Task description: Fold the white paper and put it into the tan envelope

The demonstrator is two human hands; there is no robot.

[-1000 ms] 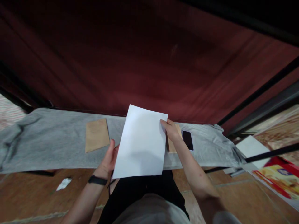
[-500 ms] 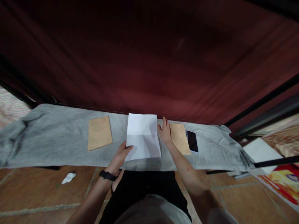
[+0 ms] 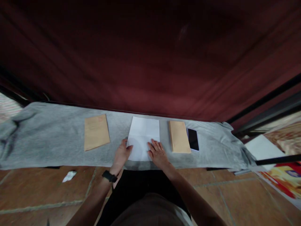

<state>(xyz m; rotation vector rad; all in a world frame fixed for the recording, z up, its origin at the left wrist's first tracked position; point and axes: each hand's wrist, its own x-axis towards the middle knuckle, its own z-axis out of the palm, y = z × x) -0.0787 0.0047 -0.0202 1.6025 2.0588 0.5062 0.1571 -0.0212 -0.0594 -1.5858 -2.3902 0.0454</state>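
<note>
Pressing on the white sheet (image 3: 144, 128) with both hands. Sheet lies mid-bench, between the two ends of the bench (image 3: 216, 144), its lower edge close to the bench's near edge. Faint crease runs across it.

Left hand (image 3: 121, 154): at the sheet's left edge, thumb on top, fingers beside it. Can't tell if it's pinching the paper or just steadying it. Black wristband (image 3: 109, 176) on that wrist.

Right hand (image 3: 159, 154): palm down, fingers a little apart, fingertips on the sheet's lower right part. Nothing gripped.

Single brown envelope (image 3: 96, 133) well left of the sheet, tilted slightly against the bench's near edge. Stack of brown envelopes (image 3: 180, 138) right of the sheet, apart from it. Phone (image 3: 193, 139), dark screen up, just beside the stack, toward the bench's right end.

Grey cloth (image 3: 54, 135) covers the bench; dark red panel (image 3: 141, 78) stands along the far edge. White scrap (image 3: 69, 176) on the floor off the near edge, left side.
</note>
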